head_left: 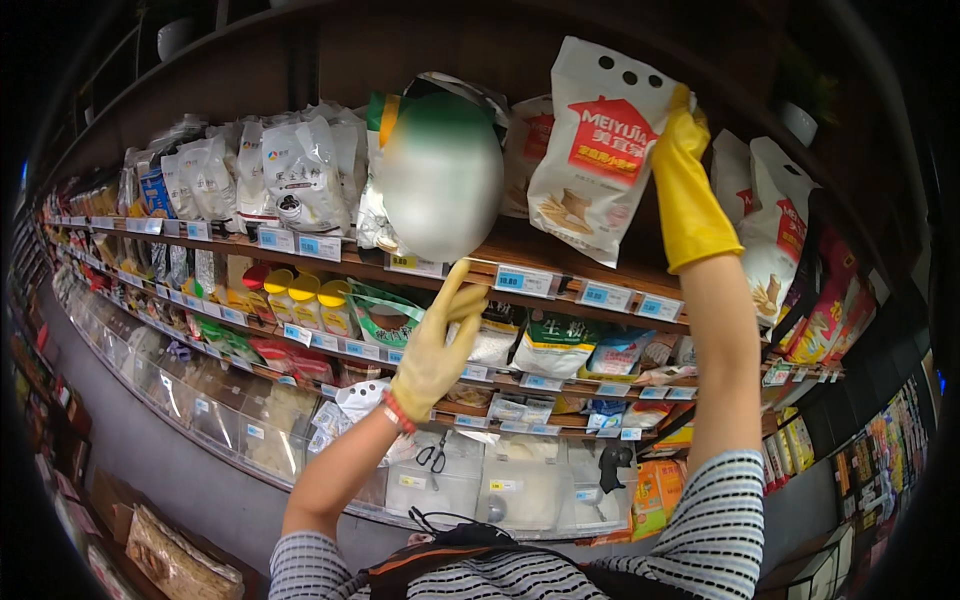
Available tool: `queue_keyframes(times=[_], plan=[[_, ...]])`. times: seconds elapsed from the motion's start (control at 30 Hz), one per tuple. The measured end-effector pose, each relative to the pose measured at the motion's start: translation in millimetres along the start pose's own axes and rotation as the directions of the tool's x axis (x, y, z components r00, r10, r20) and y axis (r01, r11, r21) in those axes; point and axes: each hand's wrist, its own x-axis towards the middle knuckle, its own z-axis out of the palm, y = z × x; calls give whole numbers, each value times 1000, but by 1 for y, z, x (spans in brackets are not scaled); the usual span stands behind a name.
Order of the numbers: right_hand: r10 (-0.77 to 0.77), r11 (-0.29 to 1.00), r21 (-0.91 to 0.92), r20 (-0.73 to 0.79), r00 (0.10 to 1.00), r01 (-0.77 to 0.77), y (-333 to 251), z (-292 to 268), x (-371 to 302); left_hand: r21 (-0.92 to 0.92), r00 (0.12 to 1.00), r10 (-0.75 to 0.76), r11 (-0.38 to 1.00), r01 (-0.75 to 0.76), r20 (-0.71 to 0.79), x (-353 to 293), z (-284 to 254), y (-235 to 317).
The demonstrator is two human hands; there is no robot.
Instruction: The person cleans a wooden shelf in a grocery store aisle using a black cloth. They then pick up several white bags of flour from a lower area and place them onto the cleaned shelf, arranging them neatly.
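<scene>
My right hand (689, 185), in a bright yellow rubber glove, is closed on the upper right corner of a white flour bag (592, 150). The bag has a red house-shaped label and three round holes along its top. It is tilted, its lower end close above the shelf's front edge. A pale cream glove covers my left hand (437, 335), which is raised before the shelf front with the index finger stretched up and the other fingers spread aside, nothing in them. Just above its fingertip stands a white and green bag (383, 185), mostly hidden by a blurred oval patch.
White bags (305, 165) stand in a row on the upper shelf (510, 243), with similar flour bags (778, 225) at right. Yellow-lidded jars (305, 300) and a green-and-white bag (556, 343) fill the shelf below. Clear bins (515, 485), scissors (432, 455) and a black scoop-like thing (612, 467) are lower down.
</scene>
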Motion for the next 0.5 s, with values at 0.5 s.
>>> queue_keyframes(times=[0.5], plan=[[128,374,-654,739,662,658,216,-45,64,-234,-70,-760,109,966,-646,-527,-183,-168]])
